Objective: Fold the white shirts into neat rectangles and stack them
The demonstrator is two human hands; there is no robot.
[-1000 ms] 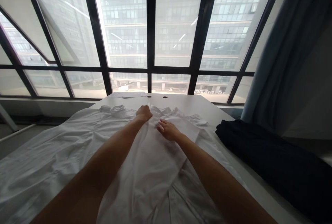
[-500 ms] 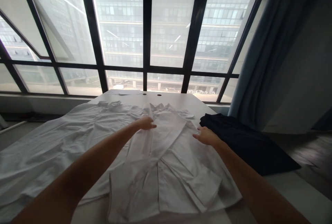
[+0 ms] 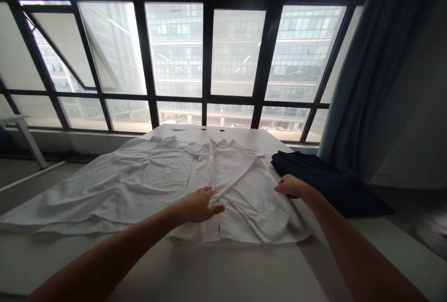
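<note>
Beneath tall windows (image 3: 209, 50), both hands' fingers (image 3: 213, 199) lie apart on a white shirt (image 3: 146, 181) covering the table (image 3: 223, 269).

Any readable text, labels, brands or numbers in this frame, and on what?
None can be read.
White shirt under the left hand and right hand: no visible label or print.
Dark garment: no marking shows.
Building outside the window: no sign legible.

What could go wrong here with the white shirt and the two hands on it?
The left hand lies flat on the white shirt, which has many wrinkles; pressing may set creases. The right hand is at the shirt's edge beside a dark cloth; pulling there might drag that along.
</note>
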